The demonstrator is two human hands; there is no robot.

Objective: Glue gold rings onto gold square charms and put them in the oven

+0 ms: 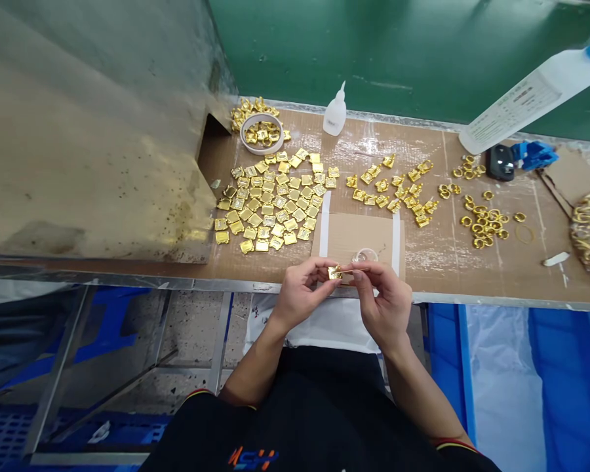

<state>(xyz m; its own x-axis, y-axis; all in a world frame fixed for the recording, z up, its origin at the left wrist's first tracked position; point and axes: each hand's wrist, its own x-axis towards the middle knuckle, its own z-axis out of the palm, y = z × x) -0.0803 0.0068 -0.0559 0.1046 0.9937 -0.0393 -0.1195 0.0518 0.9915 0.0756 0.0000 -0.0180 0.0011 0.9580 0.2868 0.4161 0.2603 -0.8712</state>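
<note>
My left hand (297,292) is closed, pinching a small shiny gold square piece (334,273) between thumb and fingertips. In my right hand (387,303) is a thin stick (350,270), gripped between thumb and forefinger, its tip at the gold piece. Both hands are over the front edge of the bench, at a cardboard pad (356,229) with white tape strips. Just beyond the right fingers lies a small clear round dish (364,254). To the left, many similar gold square pieces (275,200) are spread in rows.
Gold pieces with loops (404,190) and gold rings (486,223) lie rightward. A tape roll (243,134), small dropper bottle (335,115) and large bottle (526,98) stand behind. A metal box wall (93,144) bounds the left. Blue bins (565,367) sit below right.
</note>
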